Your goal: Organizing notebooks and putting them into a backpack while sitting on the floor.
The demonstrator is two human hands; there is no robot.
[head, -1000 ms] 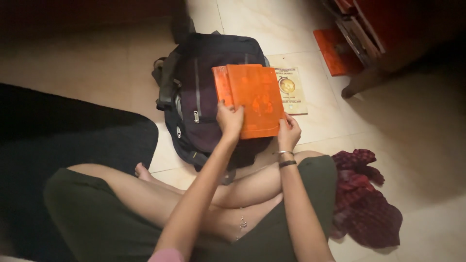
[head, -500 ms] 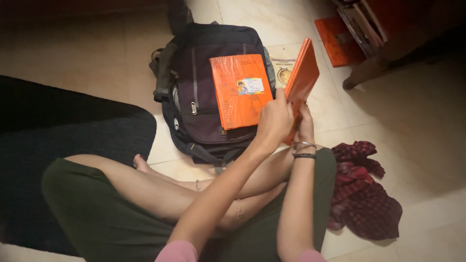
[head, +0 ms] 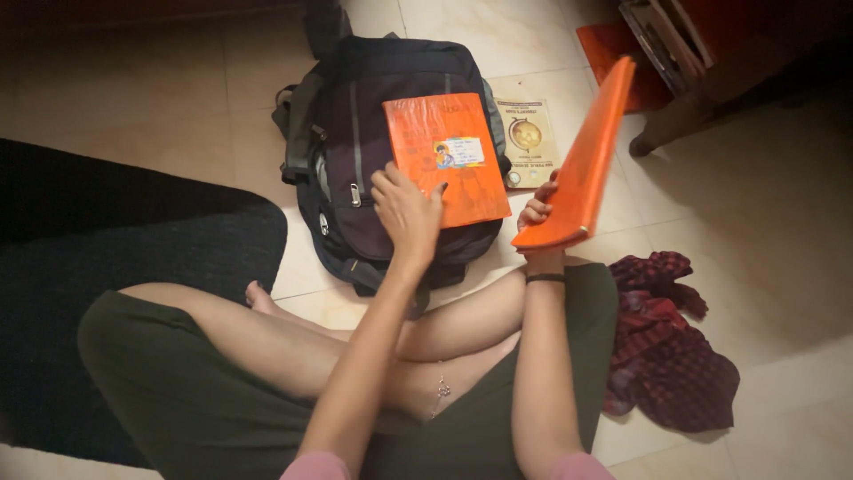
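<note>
Head view, looking down over my crossed legs onto a glossy tiled floor (head: 178,107). My right hand (head: 540,212) grasps an orange book (head: 582,169) by its near corner; the book is thin, flat and rectangular with a smooth cover, held on edge so only one face and the lower edge show. Its long axis runs from my hand up and away to the right, the far end pointing toward a dark shelf (head: 684,44) that is cut off by the frame. My left hand (head: 407,206) lies palm down, fingers spread, on the near left corner of a second orange book (head: 449,160), pressing rather than gripping it. This second book lies flat on a dark fabric backpack (head: 355,133), long axis pointing away from me, with a small pale label on its cover. A beige booklet (head: 526,142) lies on the tiles between the two books, partly hidden. A crumpled red checked cloth (head: 666,356) lies by my right knee. A black mat (head: 115,240) is lost in shadow at left.
</note>
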